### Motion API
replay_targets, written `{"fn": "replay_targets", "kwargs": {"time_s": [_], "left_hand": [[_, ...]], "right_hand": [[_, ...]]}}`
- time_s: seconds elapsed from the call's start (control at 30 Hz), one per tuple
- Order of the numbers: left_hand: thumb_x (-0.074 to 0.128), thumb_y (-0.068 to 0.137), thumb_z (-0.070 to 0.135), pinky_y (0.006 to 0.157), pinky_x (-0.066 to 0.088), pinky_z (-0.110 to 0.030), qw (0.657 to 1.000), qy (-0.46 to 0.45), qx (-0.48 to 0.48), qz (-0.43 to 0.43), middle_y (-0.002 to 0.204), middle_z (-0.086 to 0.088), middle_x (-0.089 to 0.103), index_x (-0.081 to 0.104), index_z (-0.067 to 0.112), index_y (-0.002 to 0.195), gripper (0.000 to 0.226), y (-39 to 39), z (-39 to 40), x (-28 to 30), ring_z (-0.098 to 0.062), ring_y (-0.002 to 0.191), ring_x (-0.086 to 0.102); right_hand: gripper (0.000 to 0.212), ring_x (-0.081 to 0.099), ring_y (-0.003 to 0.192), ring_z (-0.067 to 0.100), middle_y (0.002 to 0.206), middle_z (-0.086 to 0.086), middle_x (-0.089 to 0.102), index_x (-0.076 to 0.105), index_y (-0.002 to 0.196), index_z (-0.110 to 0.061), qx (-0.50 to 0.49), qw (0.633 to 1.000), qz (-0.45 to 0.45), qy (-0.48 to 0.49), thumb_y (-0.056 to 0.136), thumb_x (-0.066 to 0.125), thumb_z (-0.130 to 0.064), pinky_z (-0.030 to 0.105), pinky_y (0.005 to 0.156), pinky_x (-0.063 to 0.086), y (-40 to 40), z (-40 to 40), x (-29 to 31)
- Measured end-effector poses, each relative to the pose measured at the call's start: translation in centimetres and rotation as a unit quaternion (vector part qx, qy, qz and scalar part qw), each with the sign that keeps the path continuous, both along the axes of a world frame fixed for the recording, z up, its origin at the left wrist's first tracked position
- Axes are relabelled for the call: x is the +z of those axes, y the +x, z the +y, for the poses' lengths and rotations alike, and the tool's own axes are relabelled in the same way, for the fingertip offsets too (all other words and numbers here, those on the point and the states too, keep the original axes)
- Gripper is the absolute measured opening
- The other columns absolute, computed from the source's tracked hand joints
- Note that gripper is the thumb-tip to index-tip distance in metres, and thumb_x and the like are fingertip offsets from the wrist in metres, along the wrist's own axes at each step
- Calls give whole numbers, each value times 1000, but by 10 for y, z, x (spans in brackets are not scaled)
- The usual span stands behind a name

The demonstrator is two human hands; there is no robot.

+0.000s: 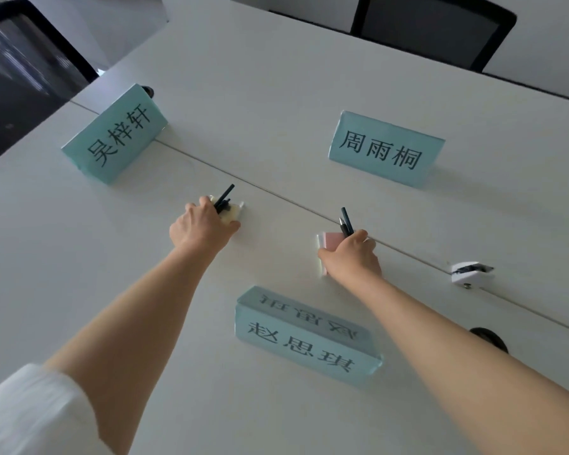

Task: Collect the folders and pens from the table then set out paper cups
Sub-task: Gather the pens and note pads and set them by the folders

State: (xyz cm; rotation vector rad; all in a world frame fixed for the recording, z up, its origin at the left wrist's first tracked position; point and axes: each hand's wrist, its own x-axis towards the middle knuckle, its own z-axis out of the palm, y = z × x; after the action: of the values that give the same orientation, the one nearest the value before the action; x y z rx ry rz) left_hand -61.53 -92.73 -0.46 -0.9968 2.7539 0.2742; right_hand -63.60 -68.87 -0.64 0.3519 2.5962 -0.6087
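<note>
My left hand (201,228) grips dark pens (224,198) together with a small pale yellow pad (232,214), low over the white table (276,103). The pens stick up past my fingers. My right hand (352,256) grips two dark pens (346,221) and a small pink pad (329,242), which touches the table near the centre seam. Both arms reach forward across the table. No paper cups are in view.
Three teal name cards stand on the table: one at the far left (115,134), one at the far right (386,149), one near me (306,336). A white clip (470,272) sits on the seam at right. Black chairs (437,27) stand beyond the far edge and at left.
</note>
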Motion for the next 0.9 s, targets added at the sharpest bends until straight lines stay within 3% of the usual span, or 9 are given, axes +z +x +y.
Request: {"fn": "replay_targets", "kwargs": {"time_s": [0.2, 0.43, 0.7, 0.9], "left_hand": [[60, 78, 68, 75, 41, -36, 1000, 0, -12, -3, 120, -11, 56, 45, 20, 132, 74, -17, -8, -13, -34, 107, 61], [60, 80, 64, 76, 37, -36, 1000, 5, -19, -5, 123, -12, 53, 46, 18, 131, 70, -29, 0, -18, -36, 111, 59], [60, 78, 60, 73, 38, -34, 1000, 0, -26, 8, 114, -11, 60, 51, 12, 120, 64, -17, 13, -2, -35, 104, 61], [59, 76, 59, 70, 40, -33, 998, 8, -20, 58, 98, -7, 63, 56, 15, 106, 53, 7, 30, 54, -31, 88, 61]], "right_hand": [[63, 52, 113, 40, 128, 16, 41, 31, 126, -4, 16, 998, 4, 56, 82, 59, -39, 40, 85, 46, -4, -6, -10], [73, 51, 113, 36, 126, 14, 42, 28, 126, -6, 42, 994, -25, 95, 77, 67, -44, 35, 75, 37, -2, -6, -15], [72, 58, 107, 33, 122, 13, 49, 33, 123, -6, 16, 997, -27, 67, 75, 68, -45, 35, 76, 43, 5, 7, 0], [73, 59, 103, 33, 120, 12, 52, 33, 125, -6, 16, 1000, -10, 10, 74, 66, -48, 33, 73, 43, 26, 34, 44]]}}
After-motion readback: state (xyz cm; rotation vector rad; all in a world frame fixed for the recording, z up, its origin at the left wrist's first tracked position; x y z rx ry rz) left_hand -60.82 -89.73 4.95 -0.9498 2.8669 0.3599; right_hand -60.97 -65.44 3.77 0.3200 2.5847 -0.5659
